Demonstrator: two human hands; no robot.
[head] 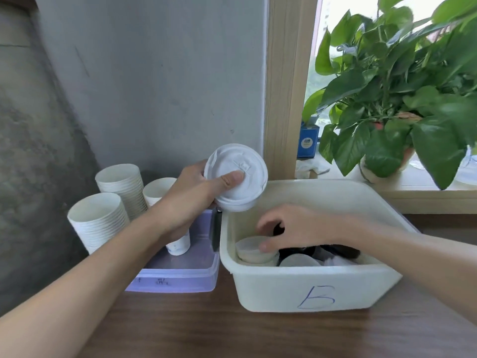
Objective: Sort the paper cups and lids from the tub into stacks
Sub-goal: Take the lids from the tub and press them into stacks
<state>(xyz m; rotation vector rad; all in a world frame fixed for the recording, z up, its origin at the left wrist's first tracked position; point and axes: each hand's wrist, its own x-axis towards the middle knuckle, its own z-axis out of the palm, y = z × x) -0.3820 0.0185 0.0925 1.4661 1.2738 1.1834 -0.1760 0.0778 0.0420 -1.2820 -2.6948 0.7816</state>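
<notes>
My left hand [192, 197] grips a small stack of white lids [236, 177], tilted toward me, above the gap between the two containers. My right hand [294, 229] reaches down into the cream tub marked "B" [315, 290], fingers curled onto white lids [251, 250] lying at the tub's left side; whether it grips one I cannot tell. Black lids [333, 250] and another white lid [299, 262] lie beside them. Three stacks of white paper cups stand at the left: one in front [98, 220], one behind [124, 187], and a third [158, 188] partly hidden by my left hand.
A clear lilac-tinted shallow box [180, 267] holds a small white cup [179, 245] under my left wrist. A leafy potted plant [395, 104] and a blue box [308, 142] stand on the windowsill at the right. Grey wall behind; brown wooden table in front.
</notes>
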